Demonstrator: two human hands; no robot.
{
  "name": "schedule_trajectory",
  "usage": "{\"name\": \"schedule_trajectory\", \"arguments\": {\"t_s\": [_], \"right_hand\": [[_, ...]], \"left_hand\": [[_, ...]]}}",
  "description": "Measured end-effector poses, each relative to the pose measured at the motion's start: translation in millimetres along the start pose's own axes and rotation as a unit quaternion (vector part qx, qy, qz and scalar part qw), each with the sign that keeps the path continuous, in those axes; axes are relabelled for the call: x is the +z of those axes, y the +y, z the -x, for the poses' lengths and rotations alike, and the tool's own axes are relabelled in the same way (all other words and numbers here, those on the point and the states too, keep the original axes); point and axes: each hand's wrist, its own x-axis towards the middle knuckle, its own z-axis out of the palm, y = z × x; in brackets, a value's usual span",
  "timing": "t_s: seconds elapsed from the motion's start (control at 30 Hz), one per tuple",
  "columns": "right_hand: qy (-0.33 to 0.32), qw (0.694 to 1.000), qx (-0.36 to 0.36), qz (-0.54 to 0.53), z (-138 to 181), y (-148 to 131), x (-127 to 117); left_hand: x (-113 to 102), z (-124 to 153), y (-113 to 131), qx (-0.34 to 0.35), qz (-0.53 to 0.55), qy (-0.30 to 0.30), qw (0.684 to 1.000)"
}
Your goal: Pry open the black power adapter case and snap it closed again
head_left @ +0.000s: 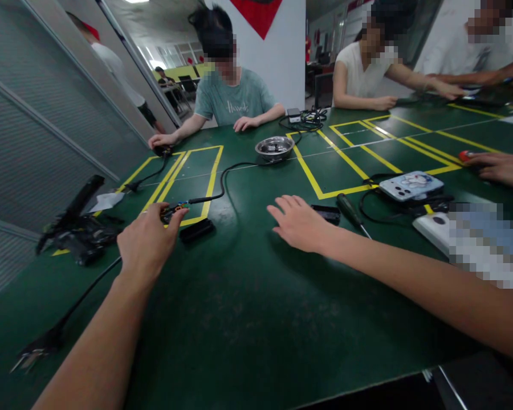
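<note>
Left hand (143,242) pinches wired part (170,213) toward left edge of table (239,336). Right hand (299,225) released, palm down, fingers spread, forearm stretched over table.

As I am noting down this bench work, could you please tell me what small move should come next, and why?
Probably bring the empty right hand to the black piece beside the left hand: the left fingers pinch a small part with coloured wires exposed, and that piece may cover them.
</note>
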Motion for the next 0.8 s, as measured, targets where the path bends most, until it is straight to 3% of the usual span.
{"name": "schedule_trajectory", "arguments": {"t_s": [0.2,0.27,0.33,0.57,0.8], "right_hand": [[0.012,0.994,-0.104,-0.033,-81,-98,40],[0.017,0.988,-0.149,-0.043,-99,-116,56],[0.01,0.989,-0.129,-0.066,-112,-121,68],[-0.038,0.992,-0.1,-0.07,-122,-74,79],[-0.069,0.991,-0.117,-0.02,-69,-10,43]], "left_hand": [[5,3,0,0.001,-0.019,0.0,1.0],[7,3,-1,0.005,-0.02,-0.01,1.0],[9,3,-2,0.013,-0.019,-0.02,1.0],[11,2,-2,0.023,-0.015,-0.035,0.999],[7,1,2,0.036,-0.011,-0.044,0.998]]}}
